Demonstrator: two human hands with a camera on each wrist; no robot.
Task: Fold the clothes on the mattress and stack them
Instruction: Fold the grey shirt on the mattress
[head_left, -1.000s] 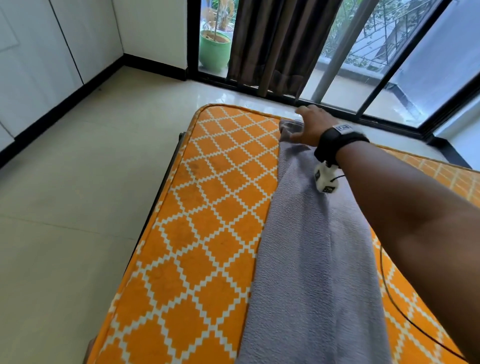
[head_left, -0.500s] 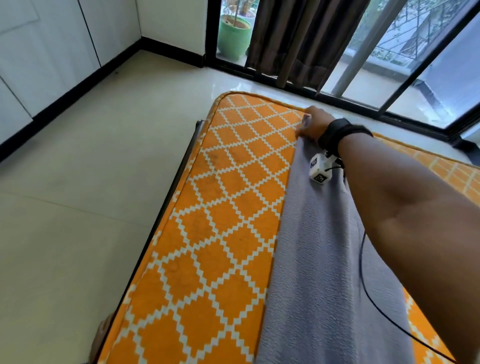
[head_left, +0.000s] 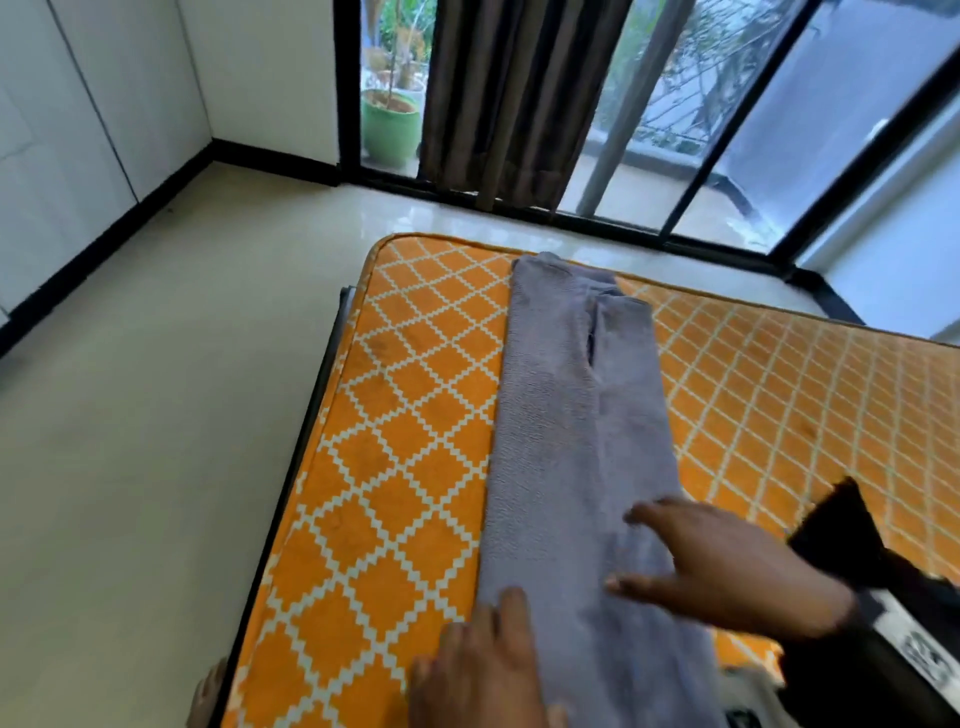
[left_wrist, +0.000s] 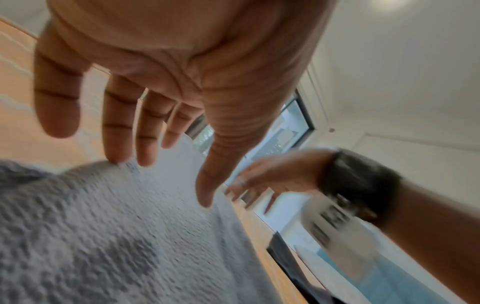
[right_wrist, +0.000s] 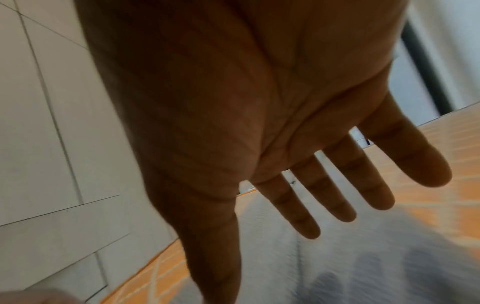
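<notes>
A grey garment (head_left: 571, 426) lies folded into a long narrow strip down the orange patterned mattress (head_left: 405, 457). My left hand (head_left: 483, 670) is open with straight fingers at the strip's near left edge, its fingertips on the cloth. My right hand (head_left: 722, 566) is open and spread just over the strip's near right part, holding nothing. The left wrist view shows the left hand (left_wrist: 145, 127) spread above the grey garment (left_wrist: 109, 236). In the right wrist view the right hand (right_wrist: 298, 185) is open over the blurred grey garment (right_wrist: 350, 257).
A dark piece of cloth (head_left: 852, 530) lies on the mattress at the right. The mattress's left edge (head_left: 306, 467) drops to a pale tiled floor (head_left: 156, 415). Brown curtains (head_left: 514, 98) and glass doors stand beyond the far end. A green plant pot (head_left: 389, 124) is outside.
My right hand has drawn back from the garment's far end to its near part. My left hand has come into view at the near left edge. The head view has shifted.
</notes>
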